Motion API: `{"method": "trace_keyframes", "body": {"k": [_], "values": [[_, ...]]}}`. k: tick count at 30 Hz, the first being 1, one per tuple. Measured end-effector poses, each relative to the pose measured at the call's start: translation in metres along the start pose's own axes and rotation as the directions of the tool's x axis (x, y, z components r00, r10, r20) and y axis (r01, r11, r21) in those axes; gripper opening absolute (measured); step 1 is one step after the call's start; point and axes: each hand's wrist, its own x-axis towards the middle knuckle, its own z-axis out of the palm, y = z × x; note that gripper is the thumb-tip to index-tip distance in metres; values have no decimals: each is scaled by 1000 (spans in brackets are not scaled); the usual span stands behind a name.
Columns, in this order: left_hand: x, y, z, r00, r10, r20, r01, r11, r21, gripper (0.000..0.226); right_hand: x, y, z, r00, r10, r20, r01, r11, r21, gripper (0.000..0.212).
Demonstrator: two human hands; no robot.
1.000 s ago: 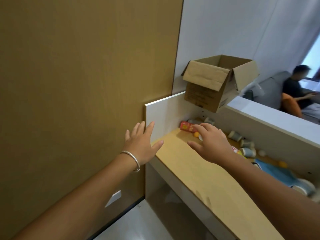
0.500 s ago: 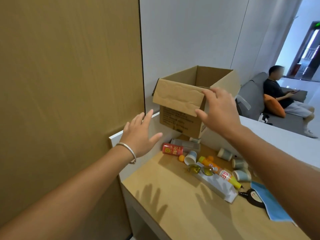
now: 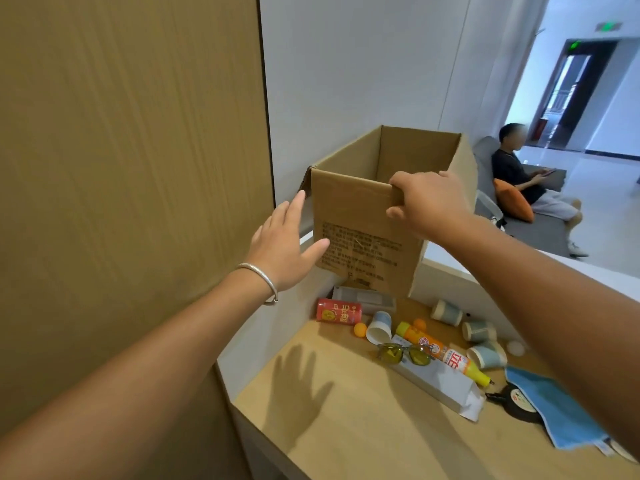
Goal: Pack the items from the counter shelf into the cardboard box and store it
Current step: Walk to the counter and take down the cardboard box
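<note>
- Where our right hand (image 3: 427, 202) meets the cardboard box (image 3: 367, 237), its fingers (image 3: 398, 183) are hooked over the top edge of the near wall and the thumb presses the outside, so they grasp the box.
- Our left hand (image 3: 284, 247) is released, fingers (image 3: 294, 206) straight and spread, the thumb tip at the box's lower left corner; we cannot tell whether it touches.
- A bracelet (image 3: 263, 278) circles the left wrist.
- The box stands open-topped on the raised white ledge (image 3: 519, 271) behind the worktop (image 3: 363, 427), its near face overhanging the shelf items.
- Under it lie a grey case (image 3: 360, 299) and a red can (image 3: 339, 311) on its side.
- Farther right lie a tipped paper cup (image 3: 379, 325), an orange ball (image 3: 360, 329), an orange bottle (image 3: 440, 351), yellow glasses (image 3: 405, 353) on a white carton (image 3: 440, 386), more cups (image 3: 479, 330) and a blue cloth (image 3: 554, 410).
- In the background a person (image 3: 519, 174) sits on a sofa (image 3: 540, 223).
</note>
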Motion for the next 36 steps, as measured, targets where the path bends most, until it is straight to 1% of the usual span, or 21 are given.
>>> {"method": "trace_keyframes", "body": {"k": [4, 7, 10, 12, 14, 16, 19, 21, 24, 26, 29, 32, 34, 36], "values": [[13, -10, -10, 998, 64, 26, -62, 995, -83, 86, -25, -3, -3, 997, 15, -75, -16, 1000, -15, 13], [20, -12, -14, 992, 115, 55, -104, 980, -172, 87, -55, -9, -13, 993, 31, -112, -35, 999, -31, 14], [24, -8, -12, 977, 196, 88, -170, 954, -246, 91, -90, -20, -30, 990, 46, -134, -53, 998, -44, 17], [20, 2, -10, 953, 290, 87, -261, 933, -248, 90, -116, -26, -43, 988, 66, -139, -76, 994, -74, 18], [9, 19, -9, 911, 404, 80, -374, 893, -249, 84, -144, -27, -56, 987, 114, -116, -128, 985, -115, 20], [-7, 36, -9, 863, 500, 71, -458, 835, -306, 70, -175, -27, -68, 978, 189, -87, -200, 968, -150, 22], [-35, 61, -9, 798, 598, 70, -522, 745, -415, 43, -225, -28, -89, 961, 266, -79, -276, 943, -186, 22], [-57, 79, -5, 748, 662, 57, -566, 680, -466, 32, -260, -30, -105, 948, 311, -68, -319, 926, -204, 22], [-93, 106, 1, 682, 731, 27, -613, 591, -524, 28, -316, -36, -124, 921, 385, -59, -387, 890, -243, 23], [-120, 123, 6, 636, 772, 3, -635, 526, -566, 27, -355, -41, -136, 904, 419, -83, -426, 867, -259, 23], [-164, 148, 13, 565, 824, -44, -669, 426, -609, 25, -416, -49, -152, 887, 448, -109, -461, 847, -267, 23], [-211, 170, 24, 506, 860, -63, -663, 341, -667, 23, -476, -50, -163, 878, 460, -131, -478, 832, -281, 26], [-240, 184, 37, 475, 878, -62, -650, 302, -697, 24, -515, -48, -163, 866, 479, -139, -499, 823, -272, 32], [-268, 197, 56, 464, 885, -38, -631, 300, -716, 25, -551, -42, -157, 848, 515, -130, -530, 810, -250, 36]]}}
